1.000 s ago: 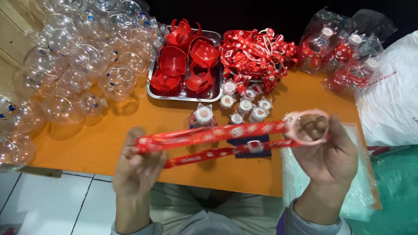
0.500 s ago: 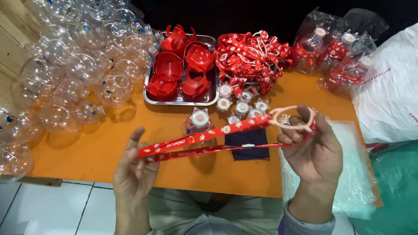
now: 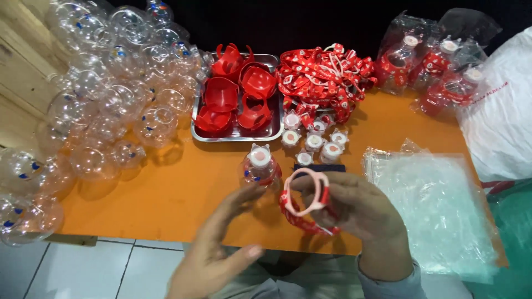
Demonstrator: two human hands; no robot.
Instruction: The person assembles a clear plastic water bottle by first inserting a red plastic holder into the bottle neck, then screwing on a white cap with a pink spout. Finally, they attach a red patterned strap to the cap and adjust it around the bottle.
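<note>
Half the strap (image 3: 302, 218) behind fingers (image 3: 338, 194)

An orange table (image 3: 166, 194) fills the middle of the frame, its near edge running along the lower part. Below it, at the lower left, the floor (image 3: 83, 274) is laid with pale tiles and dark grout lines. At the upper left, light wooden planks (image 3: 19, 83) form a wall or panel beside the table. Beyond the far edge of the table, across the top of the frame, the background is black and nothing can be made out there. At the lower right edge, a green surface (image 3: 507, 221) lies beside the table. The light is bright and even, with soft shadows on the tabletop.
</note>
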